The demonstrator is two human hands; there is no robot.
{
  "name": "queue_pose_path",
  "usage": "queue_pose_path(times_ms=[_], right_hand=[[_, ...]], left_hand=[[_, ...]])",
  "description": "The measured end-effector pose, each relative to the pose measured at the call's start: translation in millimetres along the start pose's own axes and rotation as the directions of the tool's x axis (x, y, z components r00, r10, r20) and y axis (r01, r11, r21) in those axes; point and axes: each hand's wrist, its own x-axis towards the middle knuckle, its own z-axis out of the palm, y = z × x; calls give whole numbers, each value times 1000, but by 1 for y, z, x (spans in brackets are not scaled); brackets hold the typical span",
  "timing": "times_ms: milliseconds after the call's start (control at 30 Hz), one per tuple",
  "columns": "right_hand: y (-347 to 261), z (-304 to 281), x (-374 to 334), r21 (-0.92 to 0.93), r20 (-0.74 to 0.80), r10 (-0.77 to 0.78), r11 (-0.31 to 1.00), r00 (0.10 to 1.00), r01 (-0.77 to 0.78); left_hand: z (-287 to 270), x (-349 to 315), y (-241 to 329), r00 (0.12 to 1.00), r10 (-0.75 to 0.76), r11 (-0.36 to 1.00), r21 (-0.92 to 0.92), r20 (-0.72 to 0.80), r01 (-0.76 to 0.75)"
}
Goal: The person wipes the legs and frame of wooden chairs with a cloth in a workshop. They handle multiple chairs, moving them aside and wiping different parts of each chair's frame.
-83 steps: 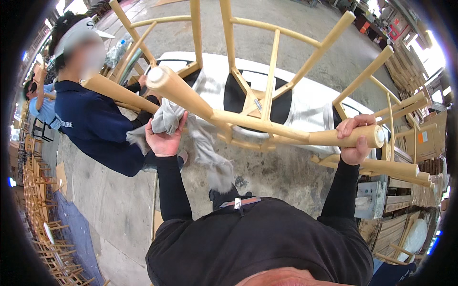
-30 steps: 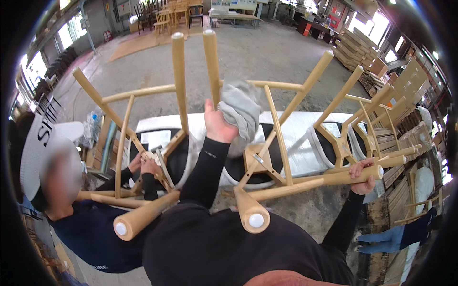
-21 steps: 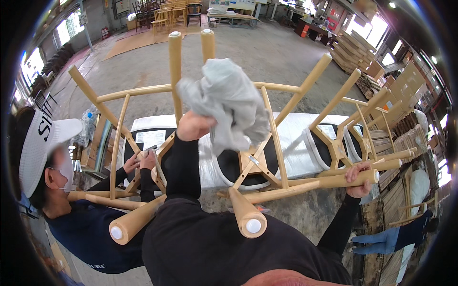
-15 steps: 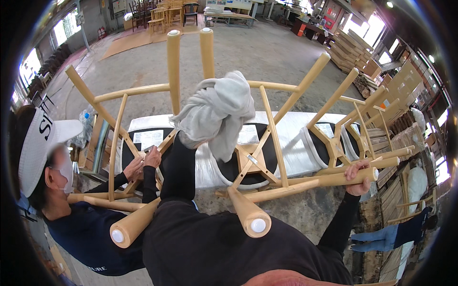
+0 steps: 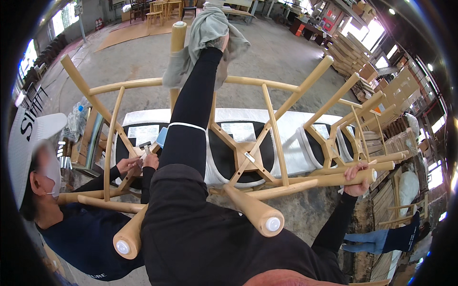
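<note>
My left hand is stretched far forward, holding a grey cloth at the tip of an upright wooden chair leg. Folds of the cloth hide most of its fingers and that leg. At the right, my right hand is wrapped round the white-capped end of another leg, which points sideways. The chair under my arms lies upside down, its dark seat underside and pale wooden cross frame facing up. One more leg points toward my chest.
A co-worker at my left works on a neighbouring upturned chair, holding a small hammer-like tool. More upturned chairs stand to the right on a white-covered bench. Stacked boards are at the far right.
My left hand has swung forward and up with the cloth, from above the chair to the far leg's tip. My right hand keeps its grip on the leg.
</note>
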Motion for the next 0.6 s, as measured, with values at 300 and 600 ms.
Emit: queue_pose_path(times_ms=[300,600], right_hand=[[-1,-4,4,-35,13,31,999,999,-30],[7,1,6,50,38,-28,998,999,26]], left_hand=[[13,-18,-13,752,-496,327,-709,434,625],[19,20,-55,612,-606,192,-653,508,732]])
